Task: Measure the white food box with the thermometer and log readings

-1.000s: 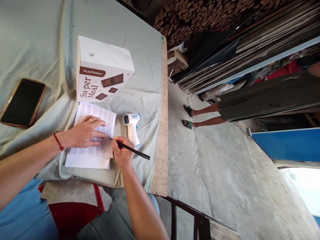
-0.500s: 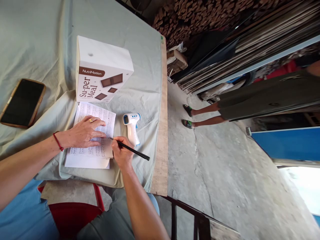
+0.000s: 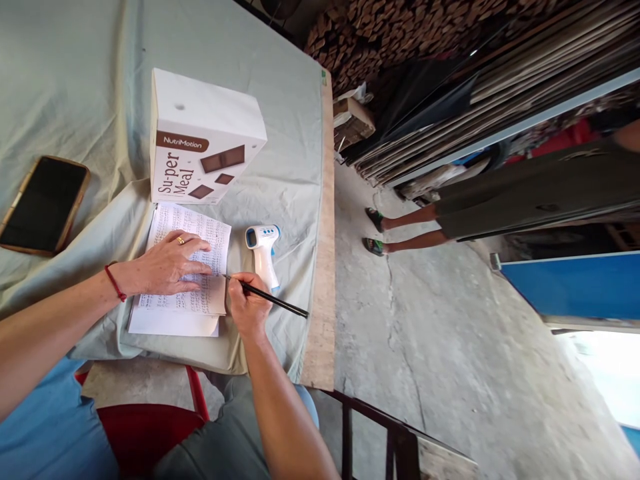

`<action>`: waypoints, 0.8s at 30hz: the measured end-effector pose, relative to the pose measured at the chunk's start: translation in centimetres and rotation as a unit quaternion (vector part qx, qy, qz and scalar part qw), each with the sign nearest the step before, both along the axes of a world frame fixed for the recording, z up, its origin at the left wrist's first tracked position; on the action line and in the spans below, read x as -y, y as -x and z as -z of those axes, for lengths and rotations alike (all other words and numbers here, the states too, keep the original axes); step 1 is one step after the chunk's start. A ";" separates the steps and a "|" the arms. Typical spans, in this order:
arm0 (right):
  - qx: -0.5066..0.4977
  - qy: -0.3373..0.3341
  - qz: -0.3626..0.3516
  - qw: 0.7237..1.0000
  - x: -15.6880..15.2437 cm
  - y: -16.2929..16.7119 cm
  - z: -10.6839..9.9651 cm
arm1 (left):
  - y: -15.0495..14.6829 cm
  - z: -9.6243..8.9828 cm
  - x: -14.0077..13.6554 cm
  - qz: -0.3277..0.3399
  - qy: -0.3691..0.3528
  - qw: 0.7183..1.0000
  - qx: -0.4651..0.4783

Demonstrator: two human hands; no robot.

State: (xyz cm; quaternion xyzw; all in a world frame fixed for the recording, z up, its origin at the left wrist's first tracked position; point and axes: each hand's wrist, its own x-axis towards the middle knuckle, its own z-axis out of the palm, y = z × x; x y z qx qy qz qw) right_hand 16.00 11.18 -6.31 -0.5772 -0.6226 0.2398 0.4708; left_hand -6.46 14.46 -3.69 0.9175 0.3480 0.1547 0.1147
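Note:
My left hand [image 3: 173,267] lies flat with spread fingers on a sheet of paper [image 3: 215,235] covered in handwritten lines. A gold ring and a red cord bracelet are on that hand and wrist. At the paper's right edge, my right hand [image 3: 249,305] pinches a black pen [image 3: 275,299], its tip by the sheet's edge and its back end pointing right. Another white sheet [image 3: 170,324] shows underneath. Close to my right hand lies a white and blue infrared thermometer [image 3: 263,257]. Just beyond the paper stands a white NutriMotion box [image 3: 205,140].
A phone [image 3: 44,205] in a tan-edged case lies left on the cloth-covered table [image 3: 295,147]. The table's bare wooden edge [image 3: 323,267] runs along the right. A person [image 3: 525,190] stands across the concrete floor, near stacked wood [image 3: 410,40]. A red chair [image 3: 145,433] is below.
My right hand has shifted slightly right with the pen, whose tip has moved toward the paper's right edge. My left hand stays in place on the sheet.

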 end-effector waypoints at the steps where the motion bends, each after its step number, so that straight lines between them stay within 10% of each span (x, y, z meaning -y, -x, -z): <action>1: 0.002 0.001 0.000 1.000 0.0 0.0 0.0 | 0.0 0.0 0.0 0.002 -0.001 1.000 0.001; 16: 0.149 -0.141 -0.074 0.976 -0.8 -1.4 0.4 | 1.0 -1.4 -0.9 -0.079 -0.017 0.984 0.156; 24: 0.291 -0.207 -0.040 0.933 -2.0 -1.9 0.3 | 4.8 0.3 -4.9 -0.429 -0.120 0.766 0.463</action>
